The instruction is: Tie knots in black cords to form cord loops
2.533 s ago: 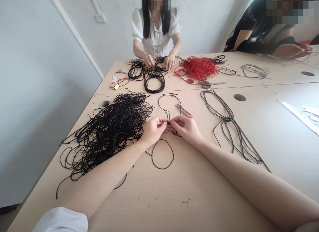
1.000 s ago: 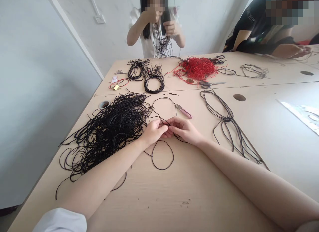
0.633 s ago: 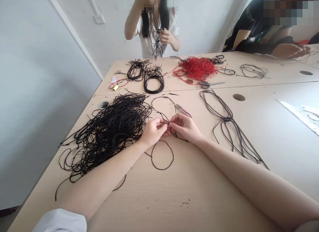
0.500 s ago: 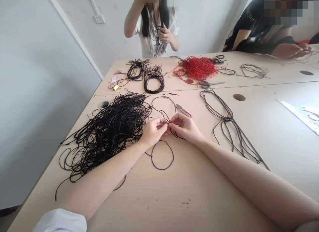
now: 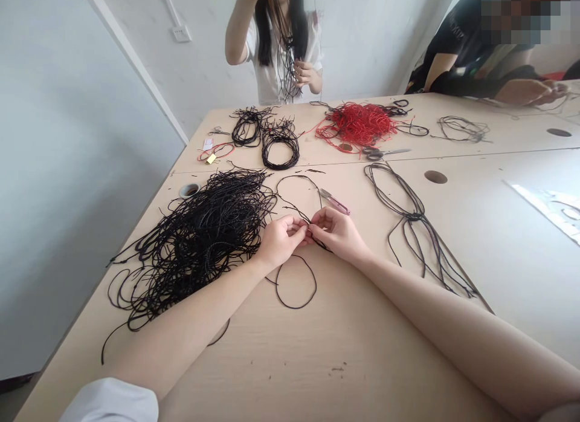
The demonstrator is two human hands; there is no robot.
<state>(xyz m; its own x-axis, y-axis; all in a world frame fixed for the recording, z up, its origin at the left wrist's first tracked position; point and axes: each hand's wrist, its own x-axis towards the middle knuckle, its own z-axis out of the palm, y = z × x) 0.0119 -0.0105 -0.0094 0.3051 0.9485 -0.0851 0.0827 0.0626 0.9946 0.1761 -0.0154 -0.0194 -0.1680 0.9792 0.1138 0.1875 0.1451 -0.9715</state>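
Pinched between the fingertips of my left hand (image 5: 284,237) and my right hand (image 5: 334,230) is a thin black cord (image 5: 296,177), held just above the table. Its far part makes a loop beyond my hands, and short lengths show under my right palm. The exact spot where the fingers meet on the cord is mostly covered. Nearer to me another black cord loop (image 5: 316,283) lies on the wood. Close beyond my right hand rests a pair of pink-handled thread snips (image 5: 336,202). To the left of my left hand spreads a big tangled heap of black cords (image 5: 203,240).
A knotted black cord bundle (image 5: 414,216) lies to the right. Farther back are coiled black cords (image 5: 280,153), a red cord pile (image 5: 360,124), scissors (image 5: 374,153) and a tape roll (image 5: 189,190). Across the table (image 5: 362,361), one person holds cords; another sits at right.
My fingertips have shifted very slightly on the cord, and the strands by them lie closer together. The person opposite has lowered a hand a little along the hanging cords.
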